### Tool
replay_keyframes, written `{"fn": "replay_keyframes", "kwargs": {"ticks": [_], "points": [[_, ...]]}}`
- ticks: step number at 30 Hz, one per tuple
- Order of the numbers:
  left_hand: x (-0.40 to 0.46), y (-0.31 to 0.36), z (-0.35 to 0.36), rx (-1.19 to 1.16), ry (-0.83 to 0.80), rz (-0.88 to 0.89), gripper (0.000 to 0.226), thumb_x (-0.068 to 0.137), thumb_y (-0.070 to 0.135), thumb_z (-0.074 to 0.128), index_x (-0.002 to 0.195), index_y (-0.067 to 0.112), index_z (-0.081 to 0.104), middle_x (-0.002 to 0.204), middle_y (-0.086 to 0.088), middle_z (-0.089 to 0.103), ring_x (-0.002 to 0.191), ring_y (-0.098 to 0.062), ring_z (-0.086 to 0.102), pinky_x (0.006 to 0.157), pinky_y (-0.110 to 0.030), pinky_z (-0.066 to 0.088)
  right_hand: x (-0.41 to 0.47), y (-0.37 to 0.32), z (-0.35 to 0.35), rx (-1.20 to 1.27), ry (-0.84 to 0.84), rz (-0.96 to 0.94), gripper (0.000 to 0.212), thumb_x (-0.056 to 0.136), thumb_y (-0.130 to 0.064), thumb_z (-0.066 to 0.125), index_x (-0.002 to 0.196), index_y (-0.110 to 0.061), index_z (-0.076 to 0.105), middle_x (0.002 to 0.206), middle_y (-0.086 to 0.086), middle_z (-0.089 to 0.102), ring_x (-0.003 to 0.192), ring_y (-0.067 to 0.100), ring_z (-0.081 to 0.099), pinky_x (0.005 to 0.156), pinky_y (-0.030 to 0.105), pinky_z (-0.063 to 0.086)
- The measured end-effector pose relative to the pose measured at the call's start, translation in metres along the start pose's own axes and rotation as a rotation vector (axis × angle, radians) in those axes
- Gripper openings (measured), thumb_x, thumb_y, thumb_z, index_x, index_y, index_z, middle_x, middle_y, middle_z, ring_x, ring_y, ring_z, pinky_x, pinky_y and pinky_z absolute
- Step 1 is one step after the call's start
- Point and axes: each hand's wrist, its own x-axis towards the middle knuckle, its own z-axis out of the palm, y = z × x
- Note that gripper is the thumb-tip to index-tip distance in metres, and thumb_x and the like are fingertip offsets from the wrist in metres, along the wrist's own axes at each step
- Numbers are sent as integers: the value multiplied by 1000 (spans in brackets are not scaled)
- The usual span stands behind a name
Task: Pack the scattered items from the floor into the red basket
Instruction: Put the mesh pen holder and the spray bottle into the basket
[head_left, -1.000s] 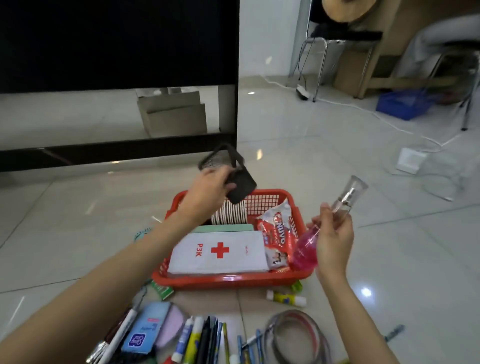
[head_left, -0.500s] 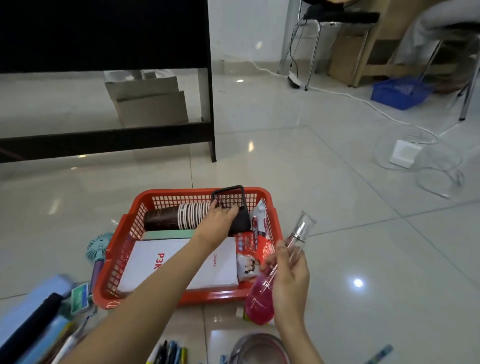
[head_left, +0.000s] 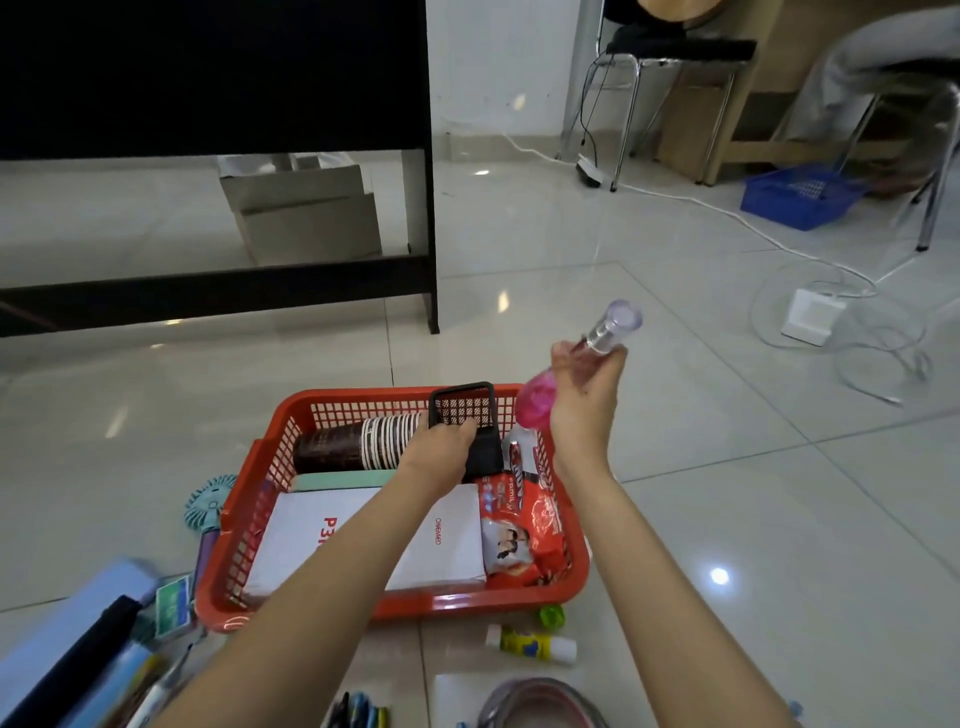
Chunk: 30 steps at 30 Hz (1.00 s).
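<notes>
Glossy pale floor tiles (head_left: 675, 493) carry the red basket (head_left: 244, 519), which sits in front of the person with loose stationery strewn just before its near rim. Inside lie a white first-aid box (head_left: 457, 540), a sleeve of paper cups (head_left: 358, 441) on its side along the far wall, and a red snack packet (head_left: 535, 519) filling the right end. The left hand (head_left: 436, 452) reaches over the box and grips a black mesh-backed item (head_left: 470, 415) whose kind I cannot tell, fingers curled on it, standing it upright in the far right corner, probably because that gap is the only free slot. The right hand (head_left: 582, 405) is closed around a pink spray bottle (head_left: 540, 405), held tilted above the basket's right rim, cap pointing up and away, likely waiting its turn. A glue stick (head_left: 535, 644) and pens (head_left: 363, 712) remain on the floor, so packing is unfinished.
</notes>
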Motion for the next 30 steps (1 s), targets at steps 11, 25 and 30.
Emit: {"fn": "replay_keyframes", "kwargs": {"ticks": [11,25,30], "points": [[-6,-3,6,9,-8,27,42,90,10,42,131,7,33,124,-14,56,119,-30,49,116,-54,11,29,71,28,-642,-212,63,27,88,-12,60,112,-3,53,109,21,61,104,33,58,84,31,42],[-36,-10,14,209,128,121,64,96,16,26,147,5,-11,157,-20,-8,145,-34,-12,117,-50,-5,11,69,-32,-1372,-810,-459,59,89,-6,47,143,-23,33,149,2,35,138,20,26,113,41,25],[-57,18,22,-2,241,465,50,86,4,35,136,0,40,135,-19,48,125,-30,47,106,-38,40,-2,53,-44,-1526,-1067,-294,56,89,-1,42,142,-21,38,153,6,31,143,21,23,115,53,16]]}}
